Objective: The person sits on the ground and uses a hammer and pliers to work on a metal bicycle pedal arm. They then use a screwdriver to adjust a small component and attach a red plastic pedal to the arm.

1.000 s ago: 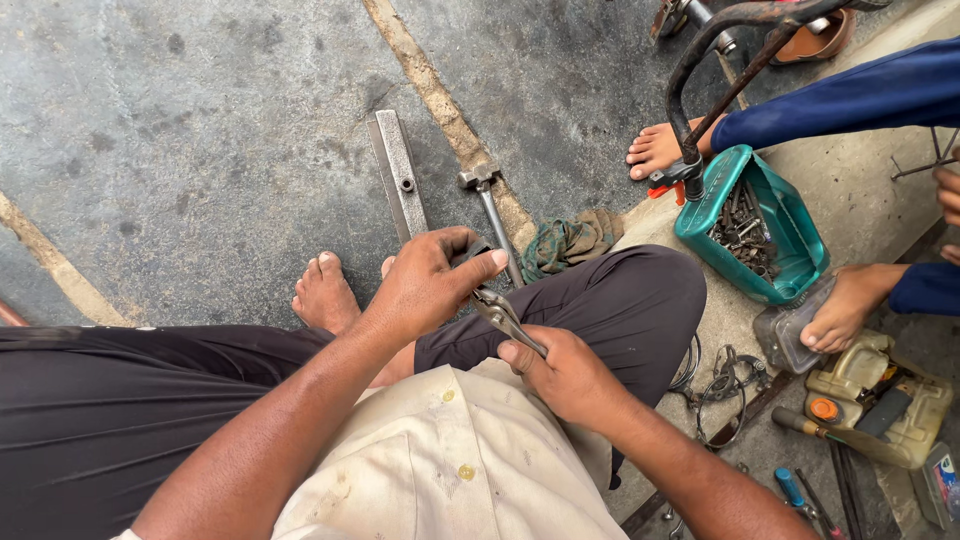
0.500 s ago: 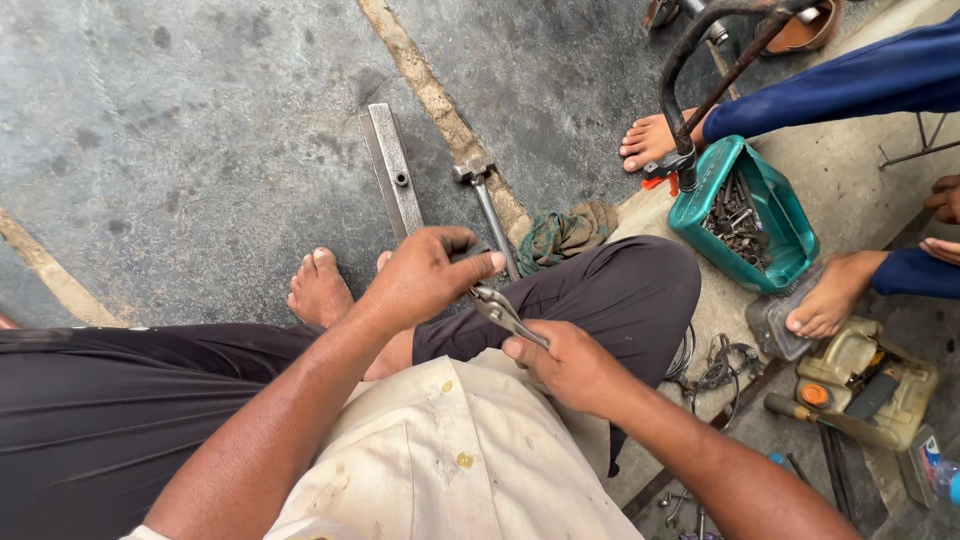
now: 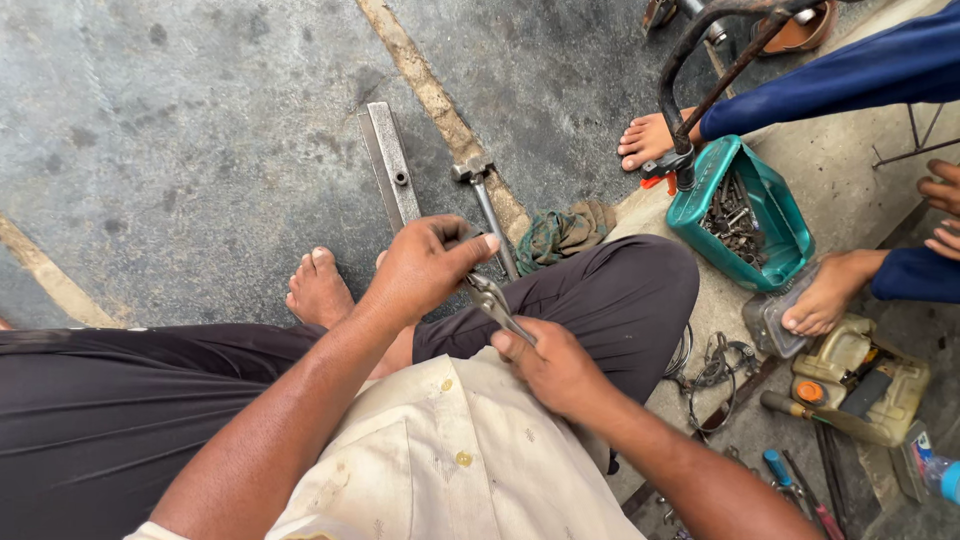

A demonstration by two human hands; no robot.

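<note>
I sit on the concrete floor with dark trousers and a cream shirt. My right hand grips the handles of a pair of steel locking pliers above my lap. My left hand is closed around the jaw end of the pliers, fingers curled over something small that stays hidden. My bare foot rests on the floor just left of the hands.
A flat steel bar and a hammer lie on the floor ahead, a green rag beside them. Another person's bare feet flank a teal tub of bolts. Loose tools and a yellow container lie at right.
The view shifted slightly; both hands keep their hold on the pliers. The other person's foot by the tub moved a little.
</note>
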